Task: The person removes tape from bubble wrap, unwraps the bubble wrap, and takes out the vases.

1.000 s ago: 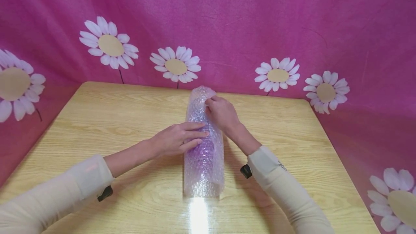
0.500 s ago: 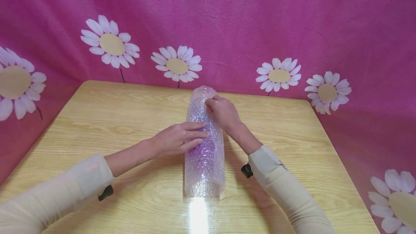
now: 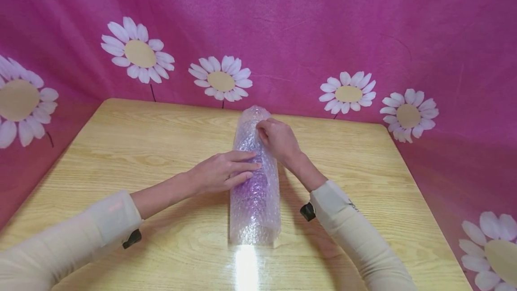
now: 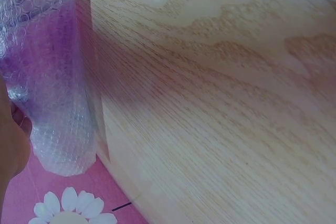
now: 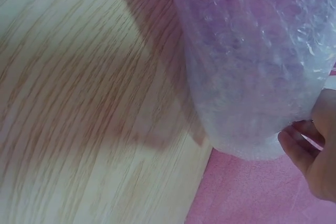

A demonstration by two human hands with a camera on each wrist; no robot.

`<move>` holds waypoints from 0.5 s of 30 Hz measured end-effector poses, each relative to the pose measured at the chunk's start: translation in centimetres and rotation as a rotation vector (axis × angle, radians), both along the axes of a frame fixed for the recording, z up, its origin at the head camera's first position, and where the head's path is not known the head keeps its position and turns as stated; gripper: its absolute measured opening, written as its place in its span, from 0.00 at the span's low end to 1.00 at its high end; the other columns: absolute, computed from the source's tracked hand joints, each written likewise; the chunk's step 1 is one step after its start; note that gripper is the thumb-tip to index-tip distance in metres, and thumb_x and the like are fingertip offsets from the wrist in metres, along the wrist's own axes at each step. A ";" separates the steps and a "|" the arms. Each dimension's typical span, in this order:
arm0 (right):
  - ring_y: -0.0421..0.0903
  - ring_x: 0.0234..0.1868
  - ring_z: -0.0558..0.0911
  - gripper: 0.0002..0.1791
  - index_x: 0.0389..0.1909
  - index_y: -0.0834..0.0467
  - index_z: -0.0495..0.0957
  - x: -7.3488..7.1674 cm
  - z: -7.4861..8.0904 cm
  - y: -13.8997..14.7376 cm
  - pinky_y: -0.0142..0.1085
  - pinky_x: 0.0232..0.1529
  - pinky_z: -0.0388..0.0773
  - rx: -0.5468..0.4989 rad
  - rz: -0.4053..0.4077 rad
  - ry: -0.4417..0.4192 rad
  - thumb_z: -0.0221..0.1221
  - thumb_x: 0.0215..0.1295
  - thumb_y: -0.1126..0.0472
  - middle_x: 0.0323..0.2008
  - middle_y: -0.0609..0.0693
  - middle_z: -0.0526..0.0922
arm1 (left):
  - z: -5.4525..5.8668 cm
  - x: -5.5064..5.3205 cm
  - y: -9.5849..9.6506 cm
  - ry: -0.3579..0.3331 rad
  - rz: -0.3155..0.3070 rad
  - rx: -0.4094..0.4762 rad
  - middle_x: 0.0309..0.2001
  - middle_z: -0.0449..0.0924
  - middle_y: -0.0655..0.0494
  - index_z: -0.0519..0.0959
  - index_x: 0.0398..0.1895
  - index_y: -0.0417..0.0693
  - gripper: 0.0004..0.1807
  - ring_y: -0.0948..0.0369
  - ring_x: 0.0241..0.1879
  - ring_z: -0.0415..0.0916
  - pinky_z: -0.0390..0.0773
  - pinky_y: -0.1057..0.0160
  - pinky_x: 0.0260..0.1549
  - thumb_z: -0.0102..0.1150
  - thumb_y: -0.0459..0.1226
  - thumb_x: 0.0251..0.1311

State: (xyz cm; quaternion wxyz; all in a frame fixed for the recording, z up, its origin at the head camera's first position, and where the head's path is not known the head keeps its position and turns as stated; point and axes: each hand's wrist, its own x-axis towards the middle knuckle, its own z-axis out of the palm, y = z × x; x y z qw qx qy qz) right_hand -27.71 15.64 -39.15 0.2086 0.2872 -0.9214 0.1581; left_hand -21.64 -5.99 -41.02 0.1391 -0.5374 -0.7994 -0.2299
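Observation:
A roll of bubble wrap (image 3: 254, 228) lies lengthwise on the table, wrapped around something purple that shows through the layers. My left hand (image 3: 224, 172) rests on the middle of the roll from the left, its fingers straight and a little spread. Toward the far end, my right hand (image 3: 280, 140) pinches the bubble wrap between thumb and curled fingers. The right wrist view shows those fingertips (image 5: 294, 140) at the wrap's edge. What exactly is inside the bubble wrap (image 4: 63, 129) cannot be made out.
The wooden table (image 3: 161, 134) reaches back to a magenta cloth (image 3: 282, 21) printed with white daisies. Cloth also hangs at both sides. The roll's far end lies near the table's back edge. Light glares on the wood in front of the roll.

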 end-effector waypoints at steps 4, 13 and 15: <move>0.49 0.30 0.82 0.07 0.40 0.63 0.85 0.0 0.0 0.0 0.42 0.34 0.82 -0.010 -0.005 -0.004 0.59 0.66 0.70 0.31 0.55 0.84 | 0.0 -0.1 0.0 -0.007 -0.003 0.001 0.63 0.75 0.45 0.82 0.59 0.48 0.18 0.51 0.65 0.70 0.71 0.53 0.62 0.61 0.39 0.67; 0.51 0.29 0.81 0.07 0.38 0.63 0.83 0.0 0.0 -0.1 0.44 0.33 0.81 -0.034 -0.002 -0.005 0.57 0.65 0.71 0.32 0.55 0.83 | 0.0 -0.1 0.0 0.000 -0.010 0.005 0.63 0.76 0.44 0.83 0.58 0.48 0.18 0.50 0.64 0.71 0.71 0.53 0.62 0.61 0.39 0.66; 0.51 0.30 0.81 0.07 0.38 0.62 0.83 0.0 0.0 -0.1 0.44 0.34 0.81 -0.038 -0.008 -0.020 0.57 0.66 0.71 0.32 0.55 0.83 | -0.1 -0.1 0.0 -0.003 -0.010 0.006 0.63 0.76 0.45 0.83 0.58 0.48 0.18 0.50 0.64 0.71 0.71 0.53 0.62 0.61 0.39 0.66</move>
